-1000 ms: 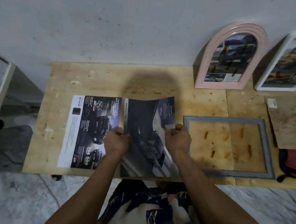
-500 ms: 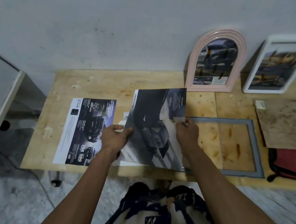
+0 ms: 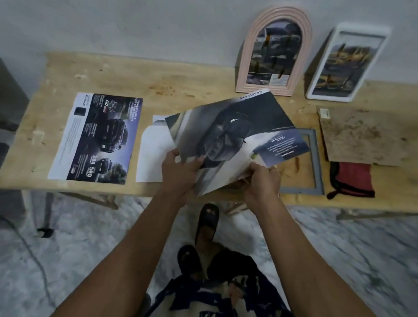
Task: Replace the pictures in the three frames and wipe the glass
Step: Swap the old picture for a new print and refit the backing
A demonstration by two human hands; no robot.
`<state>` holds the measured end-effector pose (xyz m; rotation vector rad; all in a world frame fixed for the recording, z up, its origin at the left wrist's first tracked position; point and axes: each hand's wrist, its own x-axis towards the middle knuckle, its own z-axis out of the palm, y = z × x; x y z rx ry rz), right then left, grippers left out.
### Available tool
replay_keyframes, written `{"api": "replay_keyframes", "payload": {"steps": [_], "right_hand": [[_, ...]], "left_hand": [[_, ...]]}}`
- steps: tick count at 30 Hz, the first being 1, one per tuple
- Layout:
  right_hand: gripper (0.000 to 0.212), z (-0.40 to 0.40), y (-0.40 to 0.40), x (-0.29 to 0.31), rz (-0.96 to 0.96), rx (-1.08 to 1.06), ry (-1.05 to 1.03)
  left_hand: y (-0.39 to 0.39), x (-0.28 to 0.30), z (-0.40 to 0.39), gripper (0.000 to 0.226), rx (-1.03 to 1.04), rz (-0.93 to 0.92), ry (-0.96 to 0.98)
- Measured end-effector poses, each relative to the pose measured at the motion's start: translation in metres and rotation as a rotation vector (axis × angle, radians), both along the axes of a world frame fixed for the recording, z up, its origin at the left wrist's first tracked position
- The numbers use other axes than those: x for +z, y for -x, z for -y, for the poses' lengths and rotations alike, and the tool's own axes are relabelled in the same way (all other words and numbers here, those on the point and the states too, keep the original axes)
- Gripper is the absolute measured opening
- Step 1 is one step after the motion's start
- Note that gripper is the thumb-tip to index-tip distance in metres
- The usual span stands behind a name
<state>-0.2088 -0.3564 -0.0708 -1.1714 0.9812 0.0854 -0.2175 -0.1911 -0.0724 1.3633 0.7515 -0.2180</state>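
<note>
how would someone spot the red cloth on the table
Follow the long plywood table to its right end. Below the stained brown backing board, beside the flat grey rectangular frame, lies the folded red cloth, black-edged and the only red thing there.

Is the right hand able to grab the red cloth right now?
Probably not yet: the right hand grips the car picture. The red cloth lies uncovered further right, past the gray frame.
</note>
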Motion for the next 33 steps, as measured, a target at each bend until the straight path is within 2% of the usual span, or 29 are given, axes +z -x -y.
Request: {"api": "replay_keyframes", "payload": {"steps": [4,6,10,17,23,26,28,33], "right_hand": [[0.033,0.028,0.025,0.009,0.097,-0.106,-0.077],[0.029,0.051,0.025,0.012,0.133,-0.184,-0.114],[0.031,0.102,0.022,0.014,0.126,-0.204,0.026],[0.03,0.163,0.018,-0.011,-0.049,0.036,0.332],[0.024,0.197,-0.002,-0.035,-0.181,0.139,0.475],[0.02,0.211,-0.018,-0.042,-0.188,0.21,0.501],[0.016,0.221,-0.027,-0.047,-0.165,0.284,0.55],[0.026,0.236,-0.043,-0.06,-0.112,0.501,0.754]], "left_hand": [[0.013,0.004,-0.002,0.055,-0.107,0.039,-0.059],[0.014,0.008,-0.006,0.054,-0.15,0.056,-0.086],[0.006,0.008,-0.005,0.05,-0.247,0.047,-0.126],[-0.015,-0.008,0.032,0.055,-0.33,0.025,-0.225],[-0.028,-0.03,0.071,0.058,-0.352,-0.008,-0.492],[-0.04,-0.037,0.089,0.062,-0.366,-0.054,-0.61],[-0.046,-0.039,0.1,0.062,-0.34,-0.104,-0.612],[-0.054,-0.044,0.12,0.055,-0.322,-0.157,-0.688]]}}
